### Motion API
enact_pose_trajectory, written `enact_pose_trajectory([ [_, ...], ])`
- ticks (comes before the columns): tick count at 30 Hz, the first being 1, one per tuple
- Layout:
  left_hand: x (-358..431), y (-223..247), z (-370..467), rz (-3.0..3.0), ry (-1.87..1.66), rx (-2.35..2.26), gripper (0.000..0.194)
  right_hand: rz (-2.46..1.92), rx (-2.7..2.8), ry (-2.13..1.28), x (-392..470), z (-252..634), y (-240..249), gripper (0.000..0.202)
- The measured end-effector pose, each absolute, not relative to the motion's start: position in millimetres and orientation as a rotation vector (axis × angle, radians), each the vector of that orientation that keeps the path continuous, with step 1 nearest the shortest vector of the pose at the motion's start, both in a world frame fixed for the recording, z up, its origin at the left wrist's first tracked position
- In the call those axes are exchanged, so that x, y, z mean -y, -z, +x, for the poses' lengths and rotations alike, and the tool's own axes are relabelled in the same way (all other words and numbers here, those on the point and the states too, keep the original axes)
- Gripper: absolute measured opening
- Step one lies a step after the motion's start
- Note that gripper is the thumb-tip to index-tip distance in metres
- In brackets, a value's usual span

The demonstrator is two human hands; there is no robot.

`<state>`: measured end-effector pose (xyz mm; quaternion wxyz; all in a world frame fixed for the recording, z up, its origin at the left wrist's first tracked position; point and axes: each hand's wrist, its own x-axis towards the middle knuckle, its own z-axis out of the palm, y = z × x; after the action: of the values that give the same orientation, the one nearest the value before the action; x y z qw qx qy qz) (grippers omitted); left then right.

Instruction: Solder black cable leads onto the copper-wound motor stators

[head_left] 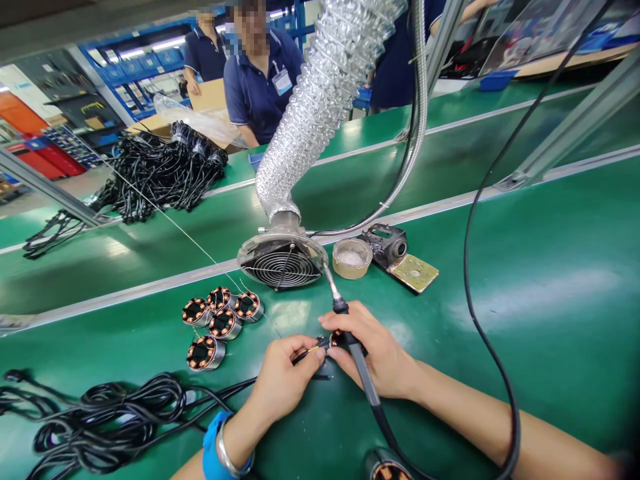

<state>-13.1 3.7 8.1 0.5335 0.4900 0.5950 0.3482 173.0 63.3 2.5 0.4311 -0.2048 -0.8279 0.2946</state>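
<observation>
My left hand (284,373) is closed in a pinch on the wire end of a black cable (301,356), where a thin yellow wire shows. In my right hand (383,350) lies a soldering iron (361,368), its metal tip pointing up and away toward the fume fan. The same hand's fingertips also hold a small copper-wound motor stator (336,338), mostly hidden behind the fingers and iron. Both hands meet over the green bench, the cable end touching or very near the stator. More dark cable ends (320,377) lie just below the fingers.
Several stators (206,353) sit left of my hands, another (387,467) at the bottom edge. Coiled black cables (110,413) cover the left front. Beyond stand a fume fan (283,263) with foil duct (320,93), a round tub (351,260) and an iron stand (390,247). People stand behind.
</observation>
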Motion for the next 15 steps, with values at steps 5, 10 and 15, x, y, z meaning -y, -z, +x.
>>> enact_pose_trajectory([
  [5, -3.0, -5.7, -16.8, 1.201, -0.844, -1.439, 0.031, -0.445, 2.057, -0.773, -67.5, 169.4, -0.2, 0.021],
  [10, -3.4, -16.1, -13.4, 1.433, -0.822, -1.546, 0.026, -0.445, 2.039, -0.783, -66.8, 168.8, 3.3, 0.020],
  [15, 4.9, -26.3, -4.9, 1.619, -0.846, -1.642, 0.024, -0.502, 2.086, -0.721, -60.2, 166.4, 1.4, 0.023],
])
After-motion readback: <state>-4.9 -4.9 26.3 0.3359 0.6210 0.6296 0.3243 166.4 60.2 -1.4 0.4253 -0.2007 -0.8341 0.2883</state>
